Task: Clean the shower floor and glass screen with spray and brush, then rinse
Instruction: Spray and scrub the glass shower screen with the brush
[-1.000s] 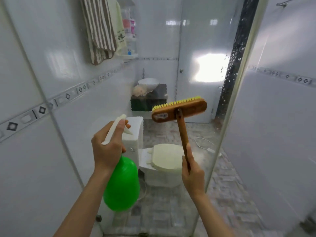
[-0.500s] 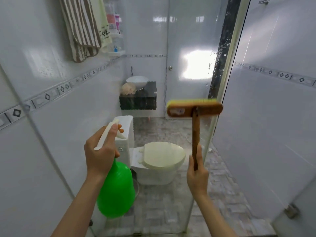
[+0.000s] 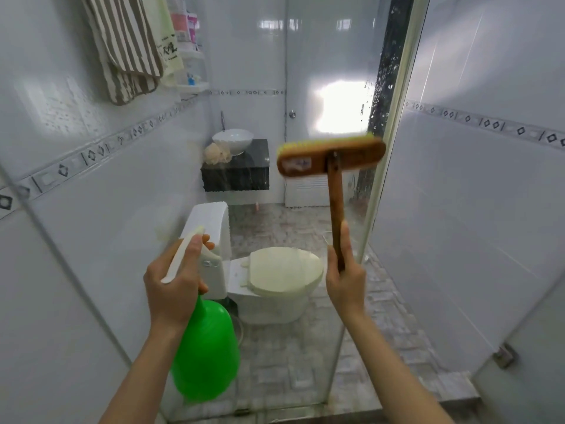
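towel (image 3: 128,50): top cut off | shelf bottles (image 3: 183,22): labels blurred

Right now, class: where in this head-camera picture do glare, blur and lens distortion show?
Head view: glare burns out a white patch on the door behind the glass screen; motion blur softens the brush bristles; wide-angle distortion tilts the screen's metal edge and bows the tile border.

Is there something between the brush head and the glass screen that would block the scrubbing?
Nothing visible does. The right hand holds the brush upright with its head up at the glass screen. The toilet and sink counter lie behind the glass.
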`<action>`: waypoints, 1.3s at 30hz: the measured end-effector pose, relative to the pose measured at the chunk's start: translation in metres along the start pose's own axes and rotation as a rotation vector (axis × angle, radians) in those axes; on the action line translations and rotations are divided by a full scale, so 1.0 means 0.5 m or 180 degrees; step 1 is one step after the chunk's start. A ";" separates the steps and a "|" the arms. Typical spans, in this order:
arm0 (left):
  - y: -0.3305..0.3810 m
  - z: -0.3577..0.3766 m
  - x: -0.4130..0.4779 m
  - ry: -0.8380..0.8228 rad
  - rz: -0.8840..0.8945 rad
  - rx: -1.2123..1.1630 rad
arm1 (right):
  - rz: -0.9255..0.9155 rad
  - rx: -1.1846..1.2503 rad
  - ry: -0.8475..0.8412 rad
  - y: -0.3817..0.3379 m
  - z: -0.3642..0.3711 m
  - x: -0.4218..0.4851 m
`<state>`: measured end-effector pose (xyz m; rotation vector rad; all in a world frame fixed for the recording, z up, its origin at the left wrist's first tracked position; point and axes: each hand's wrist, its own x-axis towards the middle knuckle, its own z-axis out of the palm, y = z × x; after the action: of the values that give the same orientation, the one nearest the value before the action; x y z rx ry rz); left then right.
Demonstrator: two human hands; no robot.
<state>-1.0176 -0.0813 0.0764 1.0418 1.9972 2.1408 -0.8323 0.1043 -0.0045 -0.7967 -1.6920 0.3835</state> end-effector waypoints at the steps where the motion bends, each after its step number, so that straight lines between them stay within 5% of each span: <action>1: 0.000 -0.003 -0.002 0.0002 0.0009 0.0015 | -0.0071 0.0025 0.0083 -0.008 0.010 0.026; 10: -0.015 -0.104 -0.010 0.0331 0.0039 -0.0139 | -0.0265 -0.0345 -0.1214 -0.004 0.049 -0.171; 17: -0.045 -0.187 -0.031 0.0756 -0.0113 0.0203 | -0.1375 -0.1173 -0.1121 -0.075 0.127 -0.043; 22: -0.061 -0.268 -0.035 0.1047 -0.0141 0.0135 | -0.1196 -0.1397 -0.1532 -0.020 0.076 -0.097; 28: -0.072 -0.290 -0.040 0.1129 -0.0215 0.0403 | -0.1679 -0.1594 -0.1891 -0.231 0.300 -0.111; 35: -0.071 -0.316 -0.039 0.1268 -0.0114 0.0256 | -0.1243 -0.1484 -0.1942 -0.087 0.143 -0.153; 39: -0.066 -0.310 -0.049 0.1212 -0.0130 0.0314 | -0.1423 -0.1371 -0.2048 -0.195 0.284 -0.152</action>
<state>-1.0869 -0.2223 0.0440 0.6285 2.2750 2.3870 -0.9889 0.0052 -0.0378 -0.5962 -2.5446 -0.0590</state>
